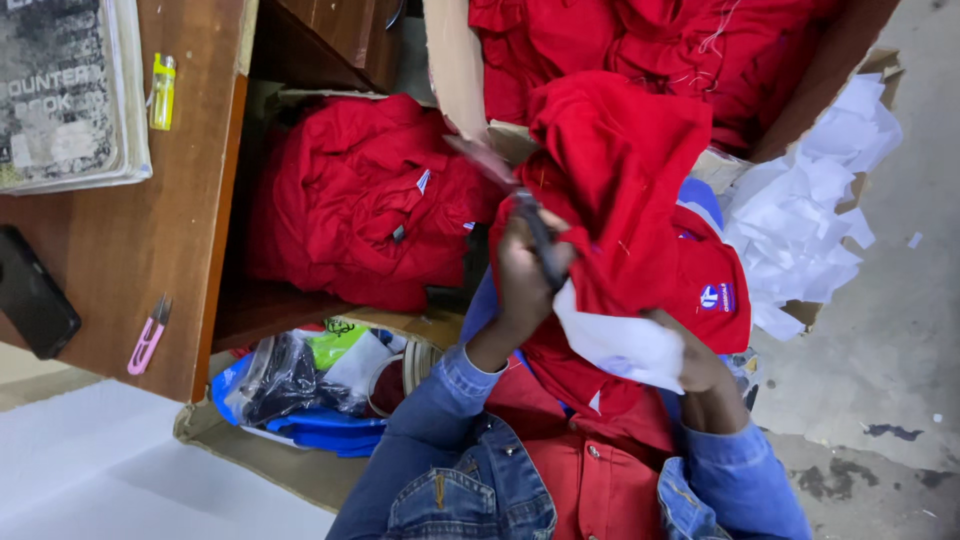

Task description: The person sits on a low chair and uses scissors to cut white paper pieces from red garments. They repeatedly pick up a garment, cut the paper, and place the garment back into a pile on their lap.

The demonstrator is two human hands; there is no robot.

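Left hand point(522, 275) closed around dark-handled scissors point(535, 240), blades blurred, at the fold of a red cloth garment point(620, 190) held up over the lap. Right hand point(695, 365) pinches the garment's white paper lining point(620, 345). Cardboard box of red garments point(455, 60) just beyond.

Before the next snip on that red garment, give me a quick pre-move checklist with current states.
1. Left hand grips the dark tool, apparently scissors or a thread cutter: ok.
2. Right hand holds the red garment together with its white lining or paper: ok.
3. Cutting tip visible against the cloth: cannot tell, it is blurred.
4. Fingers clear of the tip: cannot tell.
5. Loose threads located: ok, pale threads show on the red pile in the cardboard box behind.
6. Pink cutter lies on the wooden table, away from both hands: ok.
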